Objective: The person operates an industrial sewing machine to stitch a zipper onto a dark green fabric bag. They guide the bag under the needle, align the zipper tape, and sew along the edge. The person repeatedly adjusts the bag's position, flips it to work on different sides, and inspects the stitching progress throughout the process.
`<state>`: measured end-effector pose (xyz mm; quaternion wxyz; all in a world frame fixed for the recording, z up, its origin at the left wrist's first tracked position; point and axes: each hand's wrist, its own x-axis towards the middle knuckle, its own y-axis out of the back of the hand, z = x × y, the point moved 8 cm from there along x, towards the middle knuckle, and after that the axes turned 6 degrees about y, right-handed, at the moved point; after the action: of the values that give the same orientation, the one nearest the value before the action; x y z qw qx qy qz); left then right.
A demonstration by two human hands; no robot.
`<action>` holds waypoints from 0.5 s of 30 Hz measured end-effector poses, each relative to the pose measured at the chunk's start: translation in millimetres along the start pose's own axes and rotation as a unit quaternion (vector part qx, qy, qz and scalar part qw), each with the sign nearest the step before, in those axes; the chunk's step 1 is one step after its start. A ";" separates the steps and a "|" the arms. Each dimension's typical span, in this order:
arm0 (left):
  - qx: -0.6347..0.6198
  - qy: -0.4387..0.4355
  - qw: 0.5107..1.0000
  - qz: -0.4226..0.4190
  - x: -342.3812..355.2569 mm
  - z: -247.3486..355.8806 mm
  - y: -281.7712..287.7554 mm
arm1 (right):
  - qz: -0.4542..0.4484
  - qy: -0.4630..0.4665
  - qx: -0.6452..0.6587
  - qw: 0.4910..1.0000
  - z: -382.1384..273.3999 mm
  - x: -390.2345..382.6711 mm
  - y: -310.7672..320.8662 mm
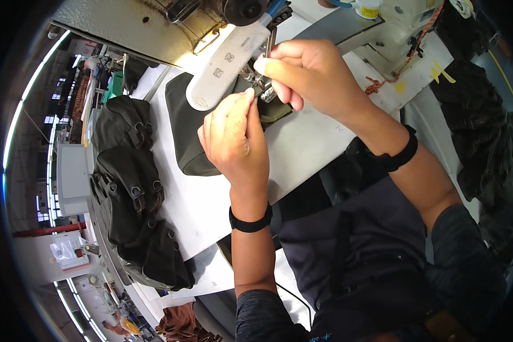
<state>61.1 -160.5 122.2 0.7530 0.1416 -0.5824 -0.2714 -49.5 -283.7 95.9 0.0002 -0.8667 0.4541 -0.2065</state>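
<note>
Both hands meet at the needle area of a sewing machine (pixel 251 74), just beside a long white round-ended arm piece (pixel 225 71). My left hand (pixel 236 134) is closed in a pinch, its thumb and fingertip pressed together just below the presser foot; anything between them is too small to make out. From the right, my right hand (pixel 313 71) pinches close to the needle bar, and what it grips is hidden by the fingers. Dark green fabric (pixel 191 125) lies under the machine, partly behind my left hand. A small olive fabric edge (pixel 275 113) shows below my right fingers.
Several dark green sewn pieces with metal rings (pixel 134 188) lie along the left of the white table (pixel 299 154). More dark fabric (pixel 487 148) hangs at the right. An orange cord (pixel 404 71) runs beside the machine bed. Brown fabric (pixel 185 324) sits at lower left.
</note>
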 end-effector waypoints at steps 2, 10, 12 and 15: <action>0.002 -0.003 1.000 -0.001 2.3 1.1 0.2 | 0.004 0.015 -0.013 1.000 -1.8 0.2 -1.8; -0.001 -0.011 1.000 -0.016 5.5 -7.7 -4.7 | 0.006 0.012 -0.040 0.999 -2.6 -2.4 -2.3; -0.002 -0.008 1.000 -0.020 5.7 -8.0 -4.8 | 0.005 0.002 -0.043 0.999 -2.1 -2.8 -3.2; 0.000 -0.017 1.000 -0.022 8.7 -6.8 -6.0 | 0.008 0.008 -0.064 0.998 -2.3 -1.5 -1.8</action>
<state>67.6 -171.0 124.2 0.7367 0.1492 -0.5921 -0.2906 -49.6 -281.1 97.8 -0.0572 -0.8598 0.4729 -0.1839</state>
